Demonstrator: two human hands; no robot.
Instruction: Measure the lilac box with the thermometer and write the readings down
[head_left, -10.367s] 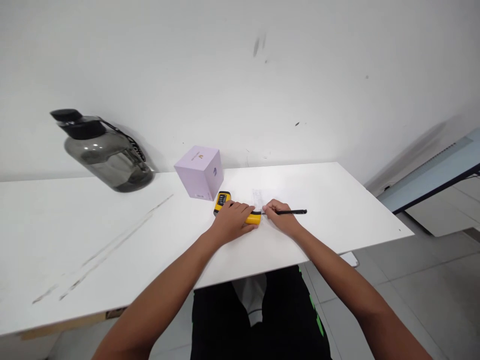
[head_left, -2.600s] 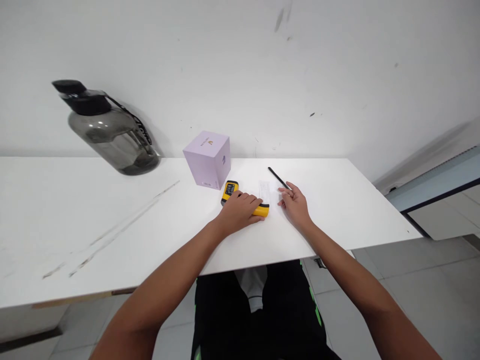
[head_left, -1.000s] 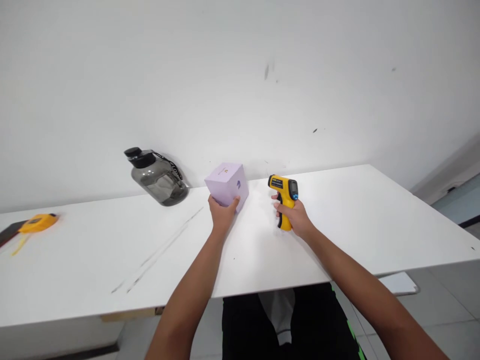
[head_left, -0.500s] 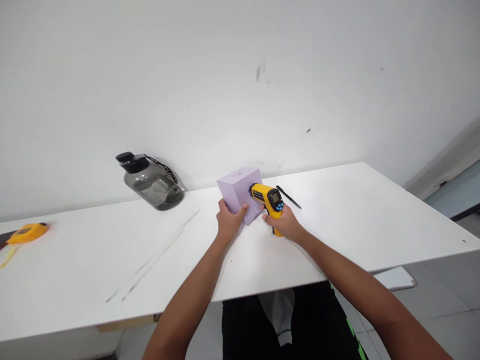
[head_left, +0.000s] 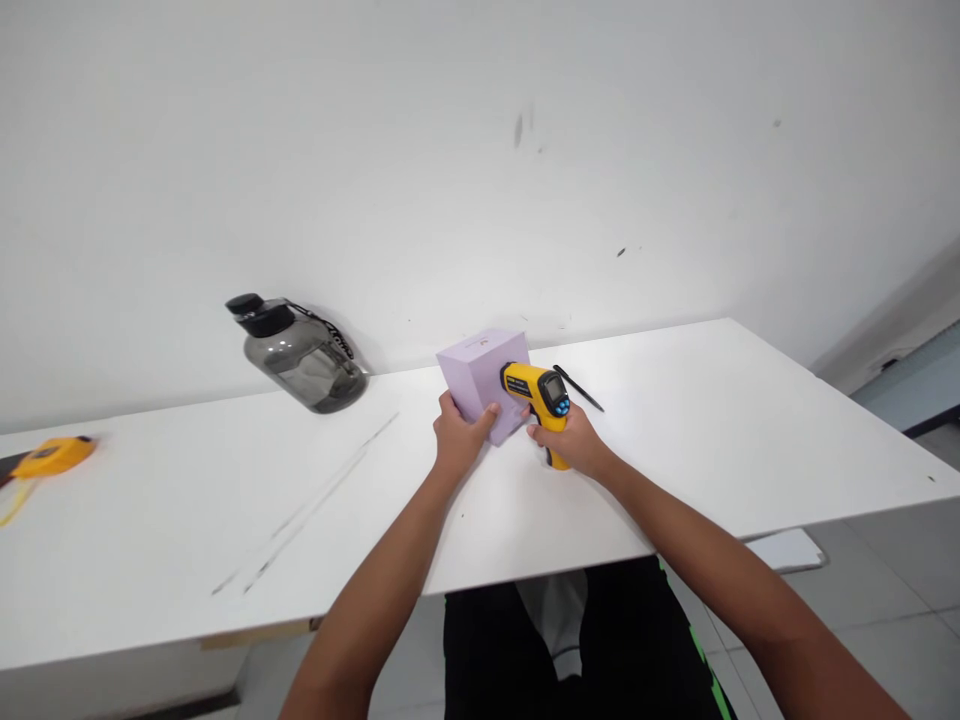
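Observation:
My left hand grips the lower front of a light purple box, its thumb lying on the side that faces right. The box stands on the white table, turned with a corner towards me. In my right hand is a yellow and black infrared thermometer, held by its handle. Its nose points left at the right face of the box, very close to it; whether they touch I cannot tell. The small screen and blue buttons face me. Just behind the thermometer lies a black pen.
A grey see-through water bottle with a black lid and strap stands near the wall, left of the box. A yellow tape measure lies at the table's far left. Something white and flat is below the right front edge.
The view has shifted slightly. Both hands keep their hold on the box and the thermometer, and the thermometer's nose stays at the box's right face.

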